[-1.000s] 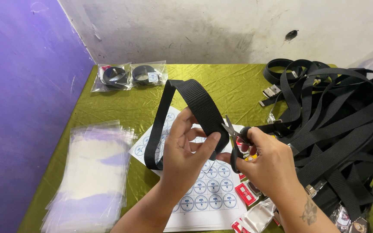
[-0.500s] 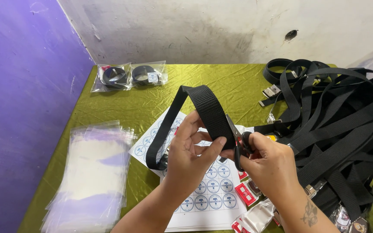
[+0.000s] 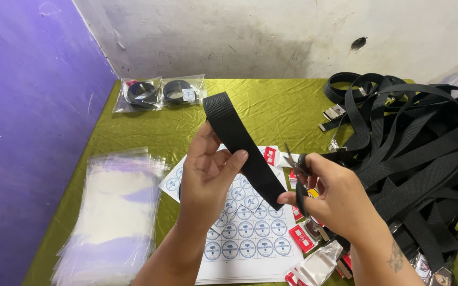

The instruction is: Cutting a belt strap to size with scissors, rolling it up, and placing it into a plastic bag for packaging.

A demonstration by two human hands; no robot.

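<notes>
My left hand [image 3: 208, 172] pinches a wide black webbing strap [image 3: 239, 143] between thumb and fingers, holding it up over the table. The strap arches upward and slants down to the right, where its lower end meets my right hand [image 3: 335, 198]. That hand grips the strap's end and also holds small scissors [image 3: 296, 164], blades pointing up. Under both hands lies a white sheet of round blue stickers [image 3: 247, 233].
A big heap of black straps with metal buckles [image 3: 414, 137] fills the right side of the green-clothed table [image 3: 287, 103]. Clear plastic bags [image 3: 115, 212] are stacked at left. Two bagged rolled straps [image 3: 157, 92] lie at the back. Small red labels [image 3: 300, 238] are scattered near the sticker sheet.
The strap's loop has been pulled out into a straighter, upright arch, and my hands have drawn slightly apart. The scissors have stayed in my right hand.
</notes>
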